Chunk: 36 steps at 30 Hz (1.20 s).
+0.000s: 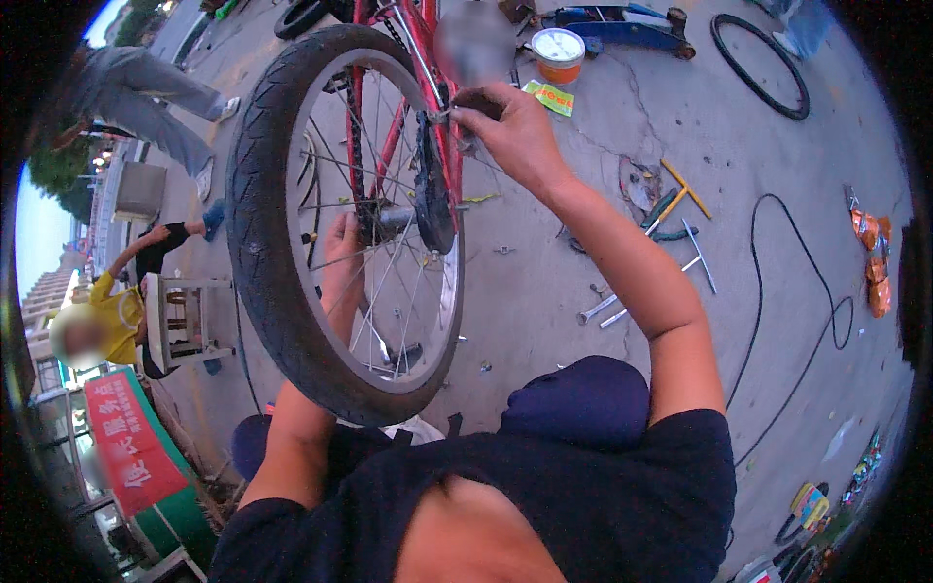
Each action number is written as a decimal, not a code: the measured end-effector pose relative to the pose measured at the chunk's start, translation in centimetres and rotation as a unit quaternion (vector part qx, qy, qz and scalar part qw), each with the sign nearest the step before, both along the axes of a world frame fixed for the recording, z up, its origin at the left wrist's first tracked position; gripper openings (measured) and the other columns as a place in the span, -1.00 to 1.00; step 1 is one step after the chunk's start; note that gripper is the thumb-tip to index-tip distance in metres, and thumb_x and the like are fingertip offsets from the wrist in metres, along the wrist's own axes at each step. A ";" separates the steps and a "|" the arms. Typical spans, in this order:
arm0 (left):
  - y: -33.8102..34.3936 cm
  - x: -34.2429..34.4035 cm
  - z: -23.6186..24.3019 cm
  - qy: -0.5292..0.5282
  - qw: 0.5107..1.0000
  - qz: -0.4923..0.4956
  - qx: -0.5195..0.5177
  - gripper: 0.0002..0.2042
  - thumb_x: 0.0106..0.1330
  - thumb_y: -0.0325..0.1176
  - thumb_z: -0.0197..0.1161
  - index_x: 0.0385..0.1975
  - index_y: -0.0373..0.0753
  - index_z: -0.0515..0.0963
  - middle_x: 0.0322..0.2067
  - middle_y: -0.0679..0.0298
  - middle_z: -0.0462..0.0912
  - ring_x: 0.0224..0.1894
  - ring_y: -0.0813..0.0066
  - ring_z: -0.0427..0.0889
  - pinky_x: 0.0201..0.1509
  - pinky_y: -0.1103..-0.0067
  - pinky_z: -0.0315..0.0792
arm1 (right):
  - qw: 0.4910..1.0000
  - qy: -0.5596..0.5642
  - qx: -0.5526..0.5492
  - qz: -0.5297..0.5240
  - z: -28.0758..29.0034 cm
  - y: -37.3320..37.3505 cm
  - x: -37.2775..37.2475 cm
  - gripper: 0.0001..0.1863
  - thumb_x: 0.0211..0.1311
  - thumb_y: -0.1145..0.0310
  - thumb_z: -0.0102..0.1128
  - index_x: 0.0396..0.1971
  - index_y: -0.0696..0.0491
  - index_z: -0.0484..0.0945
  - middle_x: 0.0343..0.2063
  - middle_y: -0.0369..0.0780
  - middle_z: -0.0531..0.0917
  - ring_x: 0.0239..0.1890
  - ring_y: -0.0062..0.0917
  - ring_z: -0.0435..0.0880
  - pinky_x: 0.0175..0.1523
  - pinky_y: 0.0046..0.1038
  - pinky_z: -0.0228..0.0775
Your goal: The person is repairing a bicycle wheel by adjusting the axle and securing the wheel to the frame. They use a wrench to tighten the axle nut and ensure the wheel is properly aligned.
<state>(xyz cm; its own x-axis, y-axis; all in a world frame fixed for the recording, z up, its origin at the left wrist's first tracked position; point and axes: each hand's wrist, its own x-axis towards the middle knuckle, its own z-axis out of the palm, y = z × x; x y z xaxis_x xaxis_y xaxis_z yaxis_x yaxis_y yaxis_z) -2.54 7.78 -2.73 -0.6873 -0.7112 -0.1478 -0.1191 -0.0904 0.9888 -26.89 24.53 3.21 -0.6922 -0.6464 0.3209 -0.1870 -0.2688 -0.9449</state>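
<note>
A black-tired bicycle wheel [260, 223] with silver rim and spokes hangs upright before me in a red frame [452, 170], beside a black part [435, 223] near the hub [394, 219]. My right hand [501, 131] is pinched at a small metal piece [439, 117] on the frame's upper right side; exactly what its fingertips grip is too small to name. My left hand [340, 248] reaches up behind the spokes to the hub area, its fingers partly hidden by the wheel.
T-handled wrenches [685, 189], pliers [661, 209], an orange tub [558, 63], a blue jack [632, 34], a loose tire [729, 73], a cable [748, 272] and orange packets [875, 262] lie rightward. At left are a person on a white stool [180, 316] and a standing person [165, 102].
</note>
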 end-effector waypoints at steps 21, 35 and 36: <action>0.3 -0.3 -0.3 -0.019 0.999 0.037 -0.025 -0.74 0.37 -0.19 -0.01 -0.33 -0.27 0.47 -0.44 0.37 0.48 -0.42 0.67 0.33 -0.29 0.71 0.20 | 0.928 0.343 -0.031 -0.142 -1.6 -2.1 0.0 -0.87 -0.03 0.53 0.25 -0.41 0.16 0.55 -0.50 -0.19 0.57 -0.44 -0.49 0.57 -0.35 -0.54 0.39; 0.6 -0.6 -0.8 0.024 0.998 0.032 0.051 -0.66 0.33 -0.15 0.03 -0.14 -0.34 0.46 -0.25 0.25 0.57 -0.21 0.53 0.51 -0.08 0.60 0.34 | 0.966 -0.227 0.044 0.121 -0.5 -2.5 -1.4 -0.92 0.00 0.53 0.25 -0.47 0.19 0.56 -0.52 -0.28 0.59 -0.52 -0.64 0.49 -0.41 -0.60 0.33; 0.7 -0.7 -0.6 0.026 0.998 0.032 0.052 -0.66 0.33 -0.16 0.03 -0.14 -0.34 0.46 -0.26 0.25 0.57 -0.21 0.53 0.51 -0.09 0.60 0.35 | 0.977 -0.171 0.047 0.117 -0.5 -2.5 -1.7 -0.91 0.00 0.52 0.25 -0.45 0.20 0.57 -0.51 -0.28 0.60 -0.51 -0.63 0.50 -0.39 -0.59 0.34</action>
<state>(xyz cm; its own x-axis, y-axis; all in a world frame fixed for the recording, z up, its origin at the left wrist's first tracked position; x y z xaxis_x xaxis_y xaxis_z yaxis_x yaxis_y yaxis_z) -3.26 8.44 -3.33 -0.6492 -0.7367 -0.1894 -0.0590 -0.1995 0.9781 -28.54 22.00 2.73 -0.5776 -0.8159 0.0282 0.2010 -0.1756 -0.9637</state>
